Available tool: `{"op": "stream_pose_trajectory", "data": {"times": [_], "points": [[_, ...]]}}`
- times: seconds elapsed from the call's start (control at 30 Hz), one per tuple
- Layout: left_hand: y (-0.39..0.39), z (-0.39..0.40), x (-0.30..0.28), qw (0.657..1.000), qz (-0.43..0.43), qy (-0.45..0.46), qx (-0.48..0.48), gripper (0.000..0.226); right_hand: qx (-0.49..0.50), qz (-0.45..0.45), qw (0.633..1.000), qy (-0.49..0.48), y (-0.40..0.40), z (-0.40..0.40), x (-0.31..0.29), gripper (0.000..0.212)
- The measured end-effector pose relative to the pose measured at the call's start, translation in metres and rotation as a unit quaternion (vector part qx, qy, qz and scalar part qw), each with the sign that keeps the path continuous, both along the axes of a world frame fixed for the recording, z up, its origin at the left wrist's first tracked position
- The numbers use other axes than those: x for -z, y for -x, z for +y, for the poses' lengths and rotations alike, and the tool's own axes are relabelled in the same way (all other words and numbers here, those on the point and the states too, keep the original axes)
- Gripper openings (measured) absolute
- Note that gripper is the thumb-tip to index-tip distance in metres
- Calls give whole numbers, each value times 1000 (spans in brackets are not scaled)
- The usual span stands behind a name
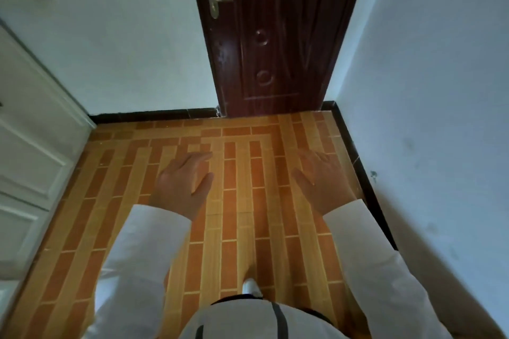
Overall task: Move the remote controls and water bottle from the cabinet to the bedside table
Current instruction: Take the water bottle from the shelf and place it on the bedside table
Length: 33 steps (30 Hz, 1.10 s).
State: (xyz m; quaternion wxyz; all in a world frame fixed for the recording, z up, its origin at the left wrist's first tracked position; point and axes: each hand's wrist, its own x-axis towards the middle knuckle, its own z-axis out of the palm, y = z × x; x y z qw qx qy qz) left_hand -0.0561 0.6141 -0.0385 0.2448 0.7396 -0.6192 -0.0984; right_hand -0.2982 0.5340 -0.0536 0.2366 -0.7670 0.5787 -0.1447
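Patterned tile floor (242,201) underfoot, pale walls either side, a dark wooden door (275,36) shut straight ahead, a white panelled door (33,146) at the left edge. No cabinet, bedside table, remotes or bottle anywhere in view (so probably elsewhere in the room, nothing yet fetched). White sleeves (143,256) stretched forward. Left hand (183,181) and right hand (321,179) held out palm down over the floor, fingers loosely spread, empty, well apart: likely kept free and ready for the first pickup. One white shoe tip (250,286) below.
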Motion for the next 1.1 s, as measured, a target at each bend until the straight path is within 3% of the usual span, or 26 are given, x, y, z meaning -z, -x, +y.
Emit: {"op": "stream_pose_trajectory", "data": {"times": [0.47, 1.1], "points": [[-146, -27, 8, 985, 13, -5, -173, 35, -203, -27, 979, 0, -189, -118, 9, 45], [-357, -192, -11, 903, 12, 29, -428, 37, -449, -68, 889, 48, -508, -362, -20, 44]]}}
